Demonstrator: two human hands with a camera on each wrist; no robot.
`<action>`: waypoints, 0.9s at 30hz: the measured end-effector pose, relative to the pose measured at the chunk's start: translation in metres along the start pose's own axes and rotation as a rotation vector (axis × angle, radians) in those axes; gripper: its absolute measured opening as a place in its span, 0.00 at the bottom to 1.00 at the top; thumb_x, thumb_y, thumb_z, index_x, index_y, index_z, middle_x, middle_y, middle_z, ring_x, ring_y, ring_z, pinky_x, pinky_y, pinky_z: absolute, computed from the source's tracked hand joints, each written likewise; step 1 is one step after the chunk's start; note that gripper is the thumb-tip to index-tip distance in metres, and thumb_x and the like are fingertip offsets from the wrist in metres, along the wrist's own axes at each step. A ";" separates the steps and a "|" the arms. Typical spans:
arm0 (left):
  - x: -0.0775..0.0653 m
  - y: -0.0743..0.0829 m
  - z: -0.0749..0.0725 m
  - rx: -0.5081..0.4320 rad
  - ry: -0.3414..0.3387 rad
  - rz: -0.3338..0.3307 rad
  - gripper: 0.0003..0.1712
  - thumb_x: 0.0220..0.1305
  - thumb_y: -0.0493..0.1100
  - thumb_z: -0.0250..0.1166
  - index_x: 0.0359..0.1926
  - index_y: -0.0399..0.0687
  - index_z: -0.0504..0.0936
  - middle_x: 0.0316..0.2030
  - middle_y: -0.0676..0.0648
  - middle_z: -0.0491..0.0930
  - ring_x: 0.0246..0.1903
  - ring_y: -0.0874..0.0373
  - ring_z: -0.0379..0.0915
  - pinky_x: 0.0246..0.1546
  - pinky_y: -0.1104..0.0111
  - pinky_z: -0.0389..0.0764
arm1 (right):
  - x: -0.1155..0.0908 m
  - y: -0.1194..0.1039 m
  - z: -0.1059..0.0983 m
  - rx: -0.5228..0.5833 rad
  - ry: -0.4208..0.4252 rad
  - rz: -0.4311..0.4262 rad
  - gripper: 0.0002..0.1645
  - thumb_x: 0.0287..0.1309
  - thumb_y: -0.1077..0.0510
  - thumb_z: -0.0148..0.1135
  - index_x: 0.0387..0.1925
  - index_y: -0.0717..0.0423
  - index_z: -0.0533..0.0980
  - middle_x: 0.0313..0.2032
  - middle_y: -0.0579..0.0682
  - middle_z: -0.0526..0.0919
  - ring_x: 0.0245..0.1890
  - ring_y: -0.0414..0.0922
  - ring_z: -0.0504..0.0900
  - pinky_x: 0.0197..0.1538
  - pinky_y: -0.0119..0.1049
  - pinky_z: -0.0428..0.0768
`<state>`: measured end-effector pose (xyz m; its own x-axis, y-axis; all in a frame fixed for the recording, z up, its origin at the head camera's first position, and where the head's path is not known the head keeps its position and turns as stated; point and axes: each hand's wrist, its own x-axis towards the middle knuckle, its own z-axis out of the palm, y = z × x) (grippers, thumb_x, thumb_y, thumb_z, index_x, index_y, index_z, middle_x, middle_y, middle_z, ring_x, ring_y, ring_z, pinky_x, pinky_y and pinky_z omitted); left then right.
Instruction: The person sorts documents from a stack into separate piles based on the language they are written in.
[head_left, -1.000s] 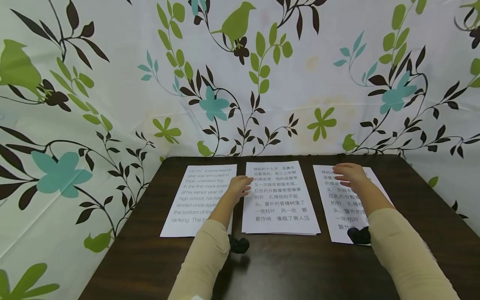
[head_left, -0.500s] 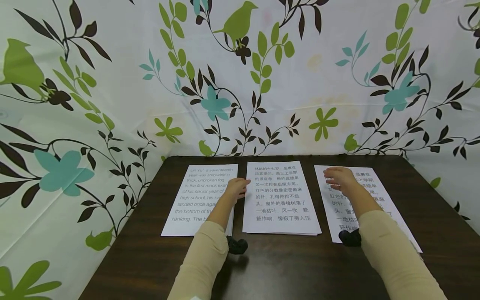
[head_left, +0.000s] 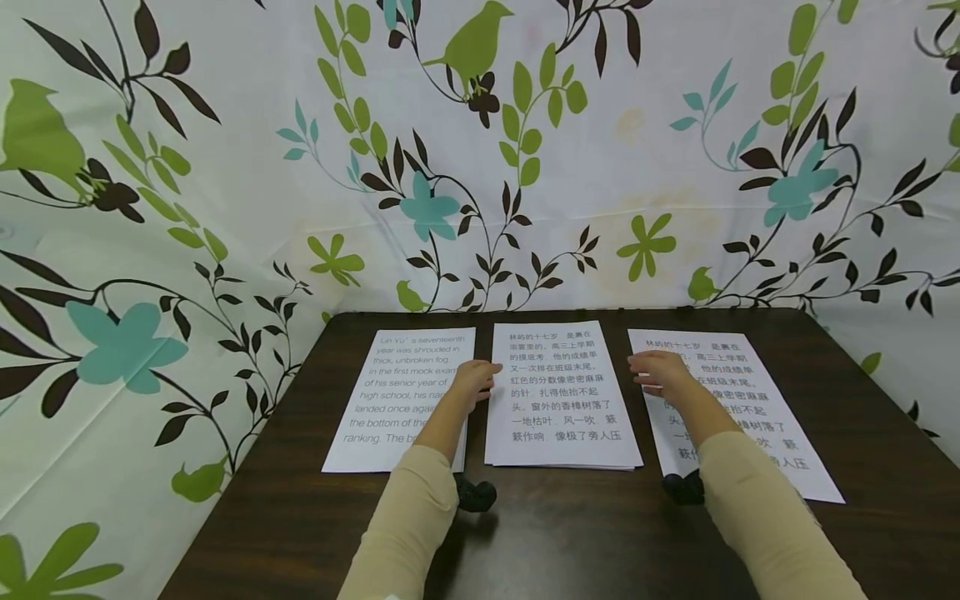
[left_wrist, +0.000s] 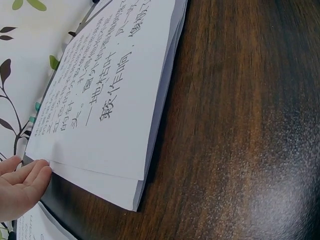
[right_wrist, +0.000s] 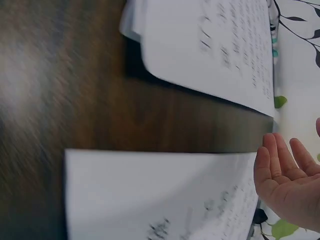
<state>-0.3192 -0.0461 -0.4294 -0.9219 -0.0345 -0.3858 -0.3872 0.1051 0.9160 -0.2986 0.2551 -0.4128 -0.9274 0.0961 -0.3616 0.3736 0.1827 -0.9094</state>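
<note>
Left hand, right hand: gripping nothing, fingers lying loose
White rectangular paper stack: lying between, probably needing gentle, even edge contact

Dark table: open passage along near side. Lanes, 2: left stack to centre stack, narrow, left hand across; centre stack to right sheet, slightly wider, right hand alongside. Rear barrier: patterned cloth.

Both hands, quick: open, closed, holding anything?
Left hand: open, fingertips at the left edge of the middle paper stack; contact unclear.
Right hand: open, holding nothing, near the right sheet.
</note>
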 end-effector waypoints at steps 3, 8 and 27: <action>-0.001 0.000 0.000 0.003 -0.004 0.007 0.31 0.53 0.42 0.59 0.55 0.31 0.62 0.51 0.34 0.65 0.50 0.44 0.64 0.47 0.59 0.68 | 0.001 0.007 0.006 -0.010 -0.008 0.022 0.32 0.57 0.55 0.49 0.57 0.70 0.55 0.54 0.66 0.61 0.52 0.58 0.65 0.49 0.44 0.67; -0.001 0.000 0.001 -0.001 -0.006 0.009 0.29 0.54 0.41 0.59 0.54 0.29 0.63 0.51 0.34 0.66 0.50 0.43 0.64 0.48 0.60 0.67 | 0.003 0.014 0.013 -0.015 -0.008 0.045 0.32 0.57 0.55 0.49 0.57 0.70 0.55 0.54 0.66 0.62 0.51 0.57 0.66 0.48 0.43 0.69; -0.001 -0.001 0.002 -0.034 0.012 0.032 0.25 0.54 0.40 0.58 0.51 0.30 0.66 0.49 0.34 0.67 0.47 0.43 0.66 0.45 0.60 0.69 | 0.003 0.018 0.030 -0.002 0.028 0.079 0.29 0.56 0.58 0.49 0.54 0.74 0.59 0.50 0.65 0.64 0.44 0.53 0.69 0.44 0.41 0.72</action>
<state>-0.3177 -0.0440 -0.4296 -0.9338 -0.0438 -0.3552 -0.3575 0.0722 0.9311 -0.2950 0.2299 -0.4366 -0.8939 0.1372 -0.4267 0.4459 0.1758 -0.8777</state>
